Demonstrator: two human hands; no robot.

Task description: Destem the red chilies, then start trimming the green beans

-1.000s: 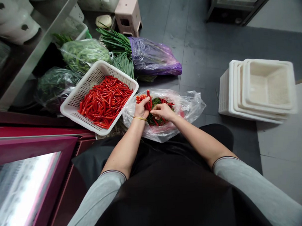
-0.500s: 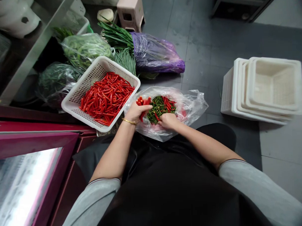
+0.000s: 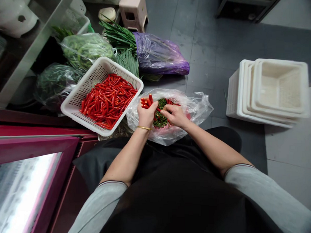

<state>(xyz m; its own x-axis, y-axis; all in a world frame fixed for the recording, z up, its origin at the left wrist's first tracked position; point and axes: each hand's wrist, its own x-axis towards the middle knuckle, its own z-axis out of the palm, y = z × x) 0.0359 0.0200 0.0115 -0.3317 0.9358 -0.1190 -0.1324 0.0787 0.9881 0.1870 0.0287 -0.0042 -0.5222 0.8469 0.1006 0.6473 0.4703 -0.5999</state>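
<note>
A bunch of red chilies [image 3: 146, 102] is gripped in my left hand [image 3: 146, 116], held over the near-left side of a clear plastic bag [image 3: 200, 106]. The fingers of my right hand [image 3: 176, 116] are pinched together close to the left thumb. A bit of red chili shows between the two hands, at the right fingertips. Green chili stems [image 3: 161, 122] fill the opened bag beneath, with more red chilies partly behind my right hand. Left of the bag, a white perforated basket [image 3: 79, 111] holds a heap of loose red chilies [image 3: 108, 99].
Bagged green vegetables [image 3: 87, 49] and a purple bag [image 3: 161, 54] of long green stalks lie beyond the basket. A plastic stool [image 3: 132, 11] stands at the back. Nested white baskets [image 3: 280, 87] are stacked at right. A magenta-framed cabinet [image 3: 67, 158] is at lower left.
My left hand has turned more upright and shifted right, still gripping its chilies. My right hand has risen out of the bag's contents to meet the left thumb.
</note>
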